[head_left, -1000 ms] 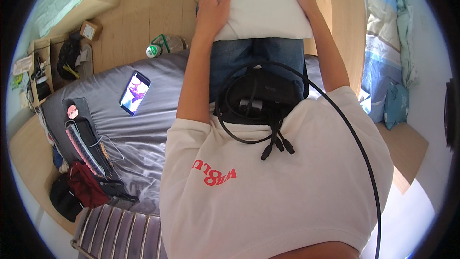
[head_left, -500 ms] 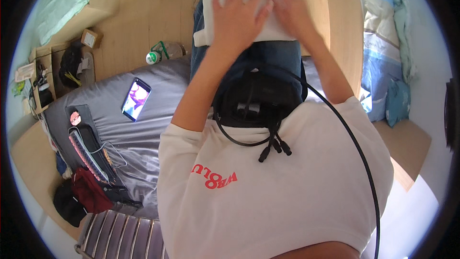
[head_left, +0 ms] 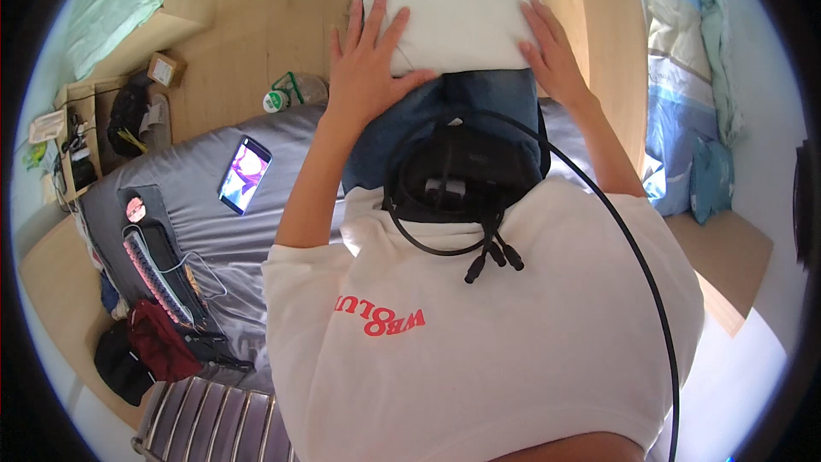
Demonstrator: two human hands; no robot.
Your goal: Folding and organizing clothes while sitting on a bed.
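Note:
A folded white cloth (head_left: 466,13), perhaps a garment, lies as a thick rectangle across my lap, over my blue jeans (head_left: 487,98). My left hand (head_left: 368,64) rests with spread fingers along its left edge, the fingertips on the cloth and the thumb at its near left corner. At the right edge, my right hand (head_left: 554,53) touches the cloth with its fingers apart. Neither hand is closed around it. The cloth's underside is hidden.
A lit phone (head_left: 245,174) lies on the grey sheet (head_left: 295,150) to my left, near a keyboard (head_left: 158,278). Beyond it is a bottle with a green handle (head_left: 291,92). A black cable (head_left: 637,265) runs down my right side from a black pouch (head_left: 466,171).
My hands have moved apart from the top of the white cloth to its left and right edges, and nearer to me. The cloth looks flatter and squarer.

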